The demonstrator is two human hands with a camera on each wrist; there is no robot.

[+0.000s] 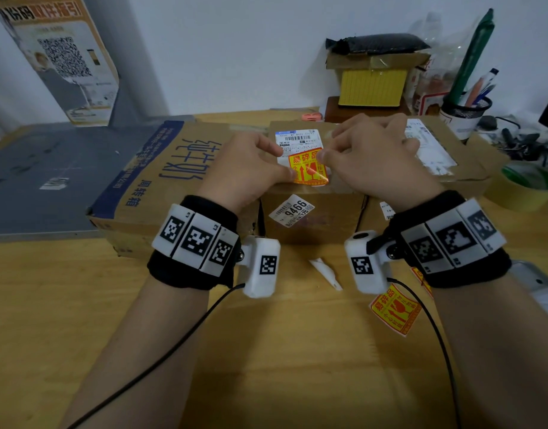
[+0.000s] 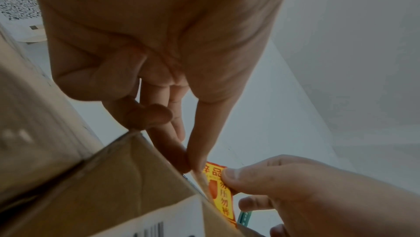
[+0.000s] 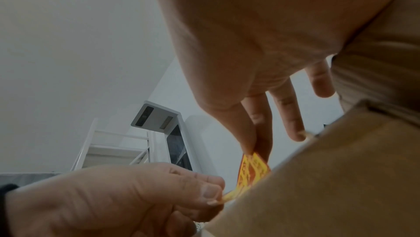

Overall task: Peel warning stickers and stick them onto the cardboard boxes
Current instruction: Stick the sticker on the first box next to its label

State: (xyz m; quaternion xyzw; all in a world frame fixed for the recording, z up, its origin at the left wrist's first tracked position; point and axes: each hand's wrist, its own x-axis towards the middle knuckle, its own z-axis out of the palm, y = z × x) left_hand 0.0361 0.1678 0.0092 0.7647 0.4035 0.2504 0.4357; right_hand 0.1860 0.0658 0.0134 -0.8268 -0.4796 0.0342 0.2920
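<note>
A yellow-and-red warning sticker (image 1: 308,170) is held over the top of the middle cardboard box (image 1: 313,224), partly above its white shipping label (image 1: 297,142). My left hand (image 1: 292,174) pinches the sticker's left edge between thumb and forefinger. My right hand (image 1: 321,155) pinches its upper right corner. In the left wrist view the sticker (image 2: 219,187) stands tilted at the box's edge, and my left hand (image 2: 195,166) and the right thumb (image 2: 229,174) both hold it. The right wrist view shows my right hand (image 3: 254,148) gripping the sticker (image 3: 252,171) from above. The lower right corner curls up.
A larger box with blue print (image 1: 161,168) stands left of the middle one, another box (image 1: 452,156) right. A second warning sticker (image 1: 395,309) and a white backing scrap (image 1: 325,270) lie on the wooden table (image 1: 266,351). Tape roll (image 1: 526,187) and pen cup (image 1: 464,116) sit far right.
</note>
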